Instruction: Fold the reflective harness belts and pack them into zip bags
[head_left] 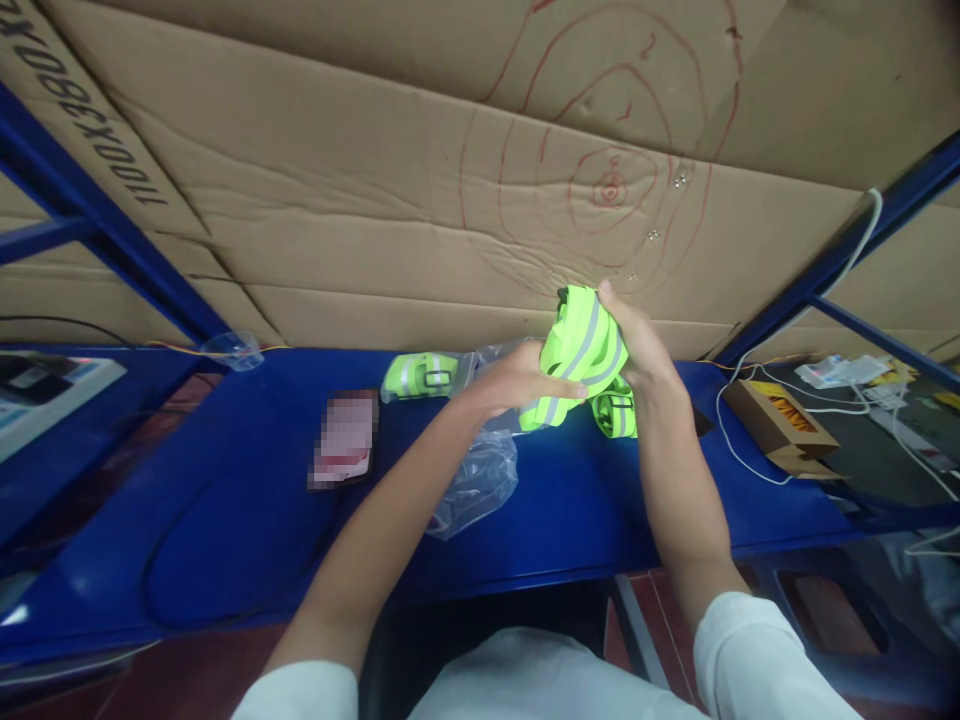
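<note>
Both hands hold a folded neon-yellow reflective vest (581,350) with grey stripes, raised above the blue table (247,500). My left hand (517,380) grips its lower left side, fingers curled onto the fabric. My right hand (637,345) wraps round its right side and top. Under the vest a strap end with a black buckle (616,412) hangs down. A clear plastic bag (480,475) lies crumpled on the table below my left wrist. A second folded vest in a clear bag (420,375) lies further left.
A phone (345,438) lies on the table at left. A black cable (187,560) loops over the table's front left. Cardboard sheets (375,200) with red circles form the back wall. At right sit a small cardboard box (780,420) and white cables (847,290).
</note>
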